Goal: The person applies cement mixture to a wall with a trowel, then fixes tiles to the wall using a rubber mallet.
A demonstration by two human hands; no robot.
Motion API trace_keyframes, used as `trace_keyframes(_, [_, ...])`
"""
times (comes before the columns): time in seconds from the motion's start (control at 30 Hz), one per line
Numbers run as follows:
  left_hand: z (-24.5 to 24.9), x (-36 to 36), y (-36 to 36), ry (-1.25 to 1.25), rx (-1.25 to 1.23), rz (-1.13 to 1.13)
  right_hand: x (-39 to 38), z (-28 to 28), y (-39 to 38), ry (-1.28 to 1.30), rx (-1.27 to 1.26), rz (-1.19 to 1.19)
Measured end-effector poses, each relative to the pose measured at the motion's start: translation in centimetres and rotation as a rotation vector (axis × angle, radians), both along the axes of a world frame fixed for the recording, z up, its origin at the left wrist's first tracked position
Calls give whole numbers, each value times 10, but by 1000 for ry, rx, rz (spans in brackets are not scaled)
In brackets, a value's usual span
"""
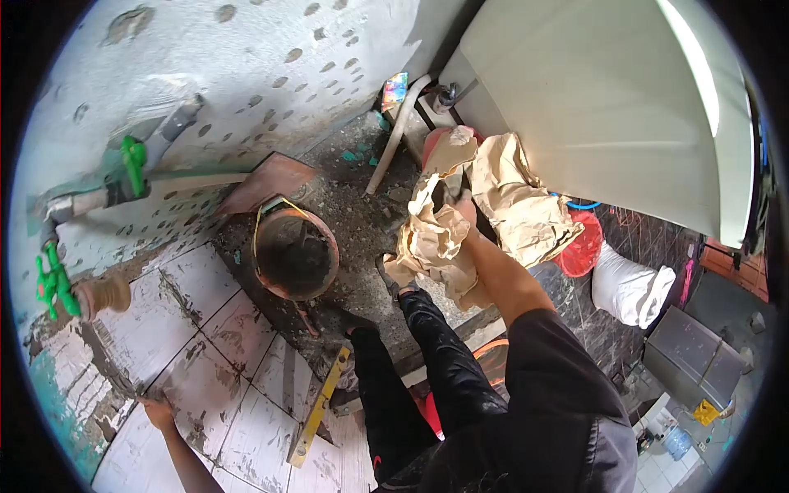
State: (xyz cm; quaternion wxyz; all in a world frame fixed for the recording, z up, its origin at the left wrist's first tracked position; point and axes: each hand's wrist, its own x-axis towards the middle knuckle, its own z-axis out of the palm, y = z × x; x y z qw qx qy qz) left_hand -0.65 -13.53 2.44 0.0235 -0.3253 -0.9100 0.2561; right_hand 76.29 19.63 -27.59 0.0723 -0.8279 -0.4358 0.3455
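Observation:
My left hand (156, 412) is pressed against the white tiled wall (185, 394), beside a rough groove (107, 361) cut through the tiles. Its fingers point at the groove's lower end, and I see nothing held in them. My right hand (465, 207) reaches into the mouth of a torn, crumpled brown paper sack (431, 234); the paper and shadow hide its fingers. Another brown paper sack (522, 201) lies just right of this arm. A round bucket (334, 255) with a yellow handle stands left of my feet, dark inside.
A yellow spirit level (319, 407) leans left of my legs. Green taps (54, 281) stick out from the wall. A red basin (582, 245) and a white sack (629, 286) are to the right, below a large pale panel (608, 107). A pipe (396, 135) slants behind the sacks.

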Motion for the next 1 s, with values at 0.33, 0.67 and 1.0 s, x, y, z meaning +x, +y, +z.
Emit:
trace_keyframes(0.33, [-8,24,12,-119,124,-13,57,77,-65,65,191,400])
trace_keyframes(0.67, [0,64,34,5,482,94,48,287,-85,39,352,556])
trace_keyframes(1.0, [17,76,34,-290,635,263,-119,399,-80,286,266,885])
